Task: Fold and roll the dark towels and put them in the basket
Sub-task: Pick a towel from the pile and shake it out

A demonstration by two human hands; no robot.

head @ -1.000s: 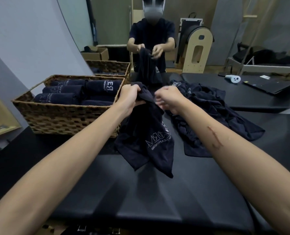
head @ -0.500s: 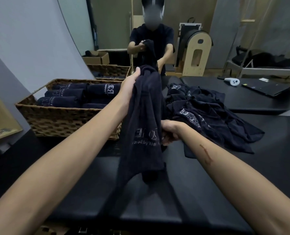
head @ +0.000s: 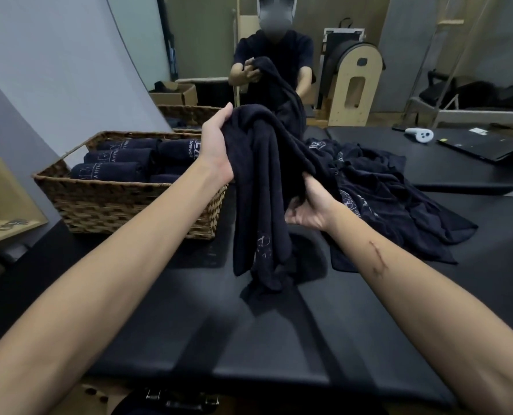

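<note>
While the left hand [head: 219,151] grips the towel [head: 267,187] high, the right hand [head: 309,205] now clutches its edge slightly higher than before; folding has not begun.

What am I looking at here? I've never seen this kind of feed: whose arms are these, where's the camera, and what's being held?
There is no machine here. The one camera sits on a person's head, looking forward and down, so the two bare arms are that person's own. The left hand grips the top of a dark towel, lifted off the black table; the right hand grips it lower down. The towel hangs bunched, not yet folded, its lower end touching the table. To the left stands a wicker basket already holding rolled towels. To the right lies a loose pile of towels. The figure straight ahead appears to be a mirror reflection, and a white controller lies far right.
</note>
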